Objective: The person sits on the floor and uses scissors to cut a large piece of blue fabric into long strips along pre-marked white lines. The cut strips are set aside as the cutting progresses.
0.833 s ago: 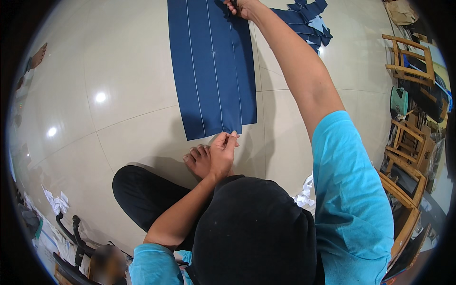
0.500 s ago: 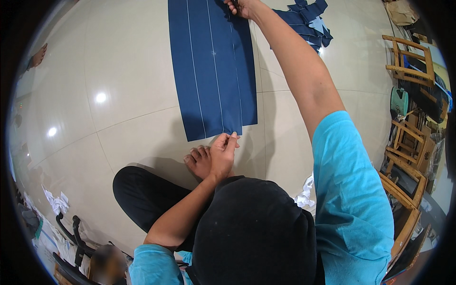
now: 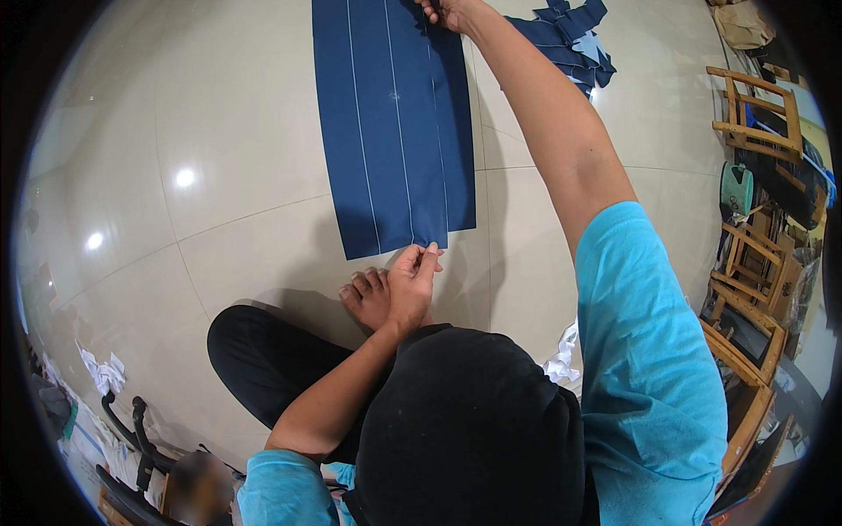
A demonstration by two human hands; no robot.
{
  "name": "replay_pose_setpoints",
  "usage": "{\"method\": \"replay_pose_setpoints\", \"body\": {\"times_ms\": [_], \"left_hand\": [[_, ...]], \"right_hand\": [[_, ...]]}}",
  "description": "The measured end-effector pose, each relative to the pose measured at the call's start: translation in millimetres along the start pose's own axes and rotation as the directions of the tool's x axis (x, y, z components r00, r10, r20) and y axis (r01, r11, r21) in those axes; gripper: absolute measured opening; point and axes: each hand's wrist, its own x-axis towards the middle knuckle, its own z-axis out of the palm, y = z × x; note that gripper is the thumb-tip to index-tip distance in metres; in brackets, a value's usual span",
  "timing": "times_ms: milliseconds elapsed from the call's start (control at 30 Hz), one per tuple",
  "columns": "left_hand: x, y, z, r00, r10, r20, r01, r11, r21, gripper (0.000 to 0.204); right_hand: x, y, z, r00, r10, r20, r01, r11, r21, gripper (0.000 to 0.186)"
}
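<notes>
A long navy cloth [image 3: 377, 140] with several pale lengthwise lines lies on the floor, its far end beyond the upper edge of view. At its near edge my left hand [image 3: 411, 282] is closed, pinching the fabric by the near right corner between thumb and fingers. Along the right side, another navy strip [image 3: 458, 167] shows beside the lined piece. My right arm stretches far forward, and my right hand [image 3: 449, 14] is closed over the cloth at the top edge. Something dark shows at its fingers, too cut off to name.
Navy fabric scraps [image 3: 574, 44] are heaped right of the cloth. My bare foot [image 3: 367, 298] rests just short of its near edge. Wooden stools [image 3: 756, 110] line the right side. Crumpled white scraps [image 3: 563, 355] lie nearby; a chair base [image 3: 140, 430] stands lower left.
Almost nothing differs. My right hand has shifted very slightly at the top edge; my left hand keeps its pinch on the cloth.
</notes>
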Motion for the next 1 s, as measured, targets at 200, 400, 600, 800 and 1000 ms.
{"method": "replay_pose_setpoints", "body": {"times_ms": [200, 400, 600, 800, 1000], "left_hand": [[-0.3, 1.5, 2.2, 1.0, 0.007, 0.012, -0.007, 1.0, 0.008, 0.029], [0.7, -0.2, 1.2, 1.0, -0.005, 0.021, 0.005, 1.0, 0.003, 0.029], [2.9, -6.3, 0.6, 1.0, 0.018, 0.001, -0.018, 1.0, 0.008, 0.025], [4.8, -7.3, -3.0, 1.0, 0.012, 0.026, -0.013, 1.0, 0.028, 0.024], [7.9, -7.2, -3.2, 0.996, 0.016, 0.087, -0.028, 0.991, 0.133, 0.023]], "right_hand": [[3.4, 0.7, -3.6, 1.0, -0.018, -0.005, 0.018, 1.0, 0.018, 0.029], [14.6, 3.5, -5.9, 1.0, -0.012, -0.017, 0.012, 1.0, 0.009, 0.027], [4.3, 0.0, 2.5, 0.999, 0.001, -0.053, -0.002, 1.0, -0.027, 0.029], [-80.0, 2.5, -3.0, 0.957, -0.224, -0.181, 0.149, 0.923, -0.354, 0.038], [-180.4, 65.1, -25.8, 0.781, -0.564, -0.268, 0.093, 0.529, -0.844, 0.034]]}}
